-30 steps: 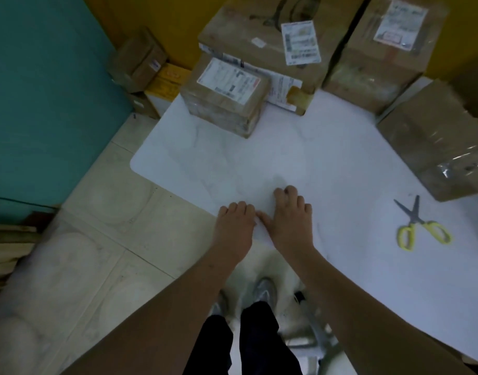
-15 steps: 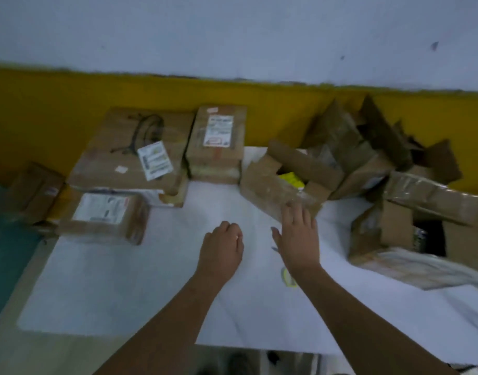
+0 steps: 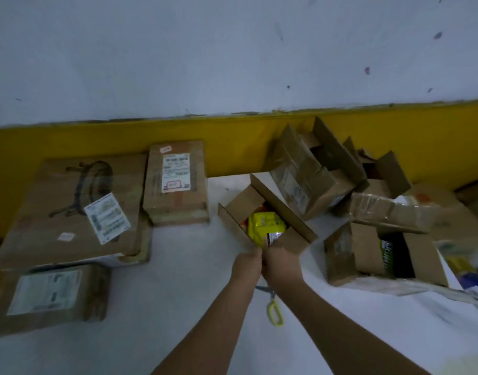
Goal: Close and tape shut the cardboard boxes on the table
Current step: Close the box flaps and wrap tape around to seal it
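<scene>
A small open cardboard box (image 3: 284,210) stands mid-table with its flaps up and a yellow packet (image 3: 264,226) inside. Both my hands meet at its near corner. My left hand (image 3: 246,266) has its fingers curled on the box's near edge, and my right hand (image 3: 282,263) grips the near flap beside it. A second open box (image 3: 364,251) with a dark item inside sits to the right. More open boxes (image 3: 305,182) lean against the yellow wall band behind. No tape roll is in view.
Yellow-handled scissors (image 3: 275,312) lie on the white table (image 3: 178,293) under my right forearm. Closed, labelled boxes occupy the left: a large flat one (image 3: 56,212), an upright one (image 3: 175,190) and a near one (image 3: 51,293). Plastic wrap trails at the right edge.
My view swung up from the table's left corner to the wall side. Both hands left the table surface, reached forward and took hold of the small open box's near edge.
</scene>
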### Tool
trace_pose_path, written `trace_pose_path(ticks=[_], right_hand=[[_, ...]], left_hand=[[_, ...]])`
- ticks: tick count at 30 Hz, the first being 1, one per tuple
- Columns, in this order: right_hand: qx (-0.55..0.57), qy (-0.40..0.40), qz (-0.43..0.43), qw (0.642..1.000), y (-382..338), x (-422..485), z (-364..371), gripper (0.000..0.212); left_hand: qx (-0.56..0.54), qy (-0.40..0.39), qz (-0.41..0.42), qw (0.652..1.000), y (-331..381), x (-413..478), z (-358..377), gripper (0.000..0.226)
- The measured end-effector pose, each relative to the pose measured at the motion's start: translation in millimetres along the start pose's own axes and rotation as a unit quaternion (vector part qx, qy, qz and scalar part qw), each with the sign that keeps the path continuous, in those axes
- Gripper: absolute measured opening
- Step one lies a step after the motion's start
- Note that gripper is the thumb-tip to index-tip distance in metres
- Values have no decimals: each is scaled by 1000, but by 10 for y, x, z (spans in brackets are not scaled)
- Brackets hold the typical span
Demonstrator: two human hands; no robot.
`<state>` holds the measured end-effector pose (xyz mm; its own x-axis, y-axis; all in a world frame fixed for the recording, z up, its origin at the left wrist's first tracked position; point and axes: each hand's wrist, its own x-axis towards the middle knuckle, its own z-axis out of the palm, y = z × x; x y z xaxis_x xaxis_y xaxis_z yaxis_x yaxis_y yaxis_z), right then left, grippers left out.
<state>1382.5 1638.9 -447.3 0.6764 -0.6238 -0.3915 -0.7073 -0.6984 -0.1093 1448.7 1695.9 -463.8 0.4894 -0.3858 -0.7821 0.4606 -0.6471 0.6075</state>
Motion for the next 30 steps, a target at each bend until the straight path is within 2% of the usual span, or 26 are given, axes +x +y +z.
trace_pose_path(ticks=[3, 6, 7, 8, 9, 10, 12, 13, 14, 16, 18, 20, 22, 24, 26, 28, 30], right_hand=[[26, -22, 20, 999, -41, -117, 6, 12], [60, -63, 7, 996, -45, -133, -15, 19], [54, -52, -14, 997, -52, -150, -30, 20], [42, -11, -37, 998, -45, -173, -56, 15], [30, 59, -63, 996, -4, -184, -83, 7], [19, 132, -79, 988, 68, -184, -102, 7], [26, 273, -49, 960, 256, -157, -120, 21], [46, 284, -1, 958, 346, -122, -157, 36], [64, 270, 45, 960, 428, -69, -193, 51], [187, 183, 108, 959, 552, 55, -188, 71], [279, 105, 113, 948, 588, 204, -153, 72], [261, 104, 61, 958, 591, 297, -98, 63], [255, 115, 7, 960, 579, 333, 9, 61], [274, 70, -36, 959, 544, 323, 123, 66], [269, 43, -56, 961, 549, 356, 257, 65], [236, 38, -57, 969, 608, 413, 343, 61], [200, 29, -45, 978, 634, 447, 403, 62]], left_hand=[[72, 6, -7, 997, 84, -30, 38, 62], [132, 36, 23, 990, 105, 1, 49, 47], [149, 48, 35, 987, 122, 2, 38, 42], [160, 60, 45, 984, 135, -3, 16, 39], [167, 74, 61, 981, 154, -7, -13, 36], [175, 87, 78, 978, 181, -8, -37, 33], [216, 114, 126, 962, 243, 19, -72, 28], [241, 129, 146, 951, 278, 24, -98, 27], [262, 146, 161, 940, 325, 16, -125, 27], [283, 186, 186, 922, 395, 57, -172, 29], [286, 233, 215, 904, 437, 136, -199, 39], [275, 257, 228, 898, 462, 142, -162, 47], [282, 260, 242, 891, 403, 152, -27, 37], [288, 245, 259, 889, 283, 150, 79, 29], [271, 229, 262, 898, 164, 195, 90, 25], [285, 234, 285, 884, 80, 291, 26, 24], [265, 221, 256, 903, 53, 356, -51, 35]])
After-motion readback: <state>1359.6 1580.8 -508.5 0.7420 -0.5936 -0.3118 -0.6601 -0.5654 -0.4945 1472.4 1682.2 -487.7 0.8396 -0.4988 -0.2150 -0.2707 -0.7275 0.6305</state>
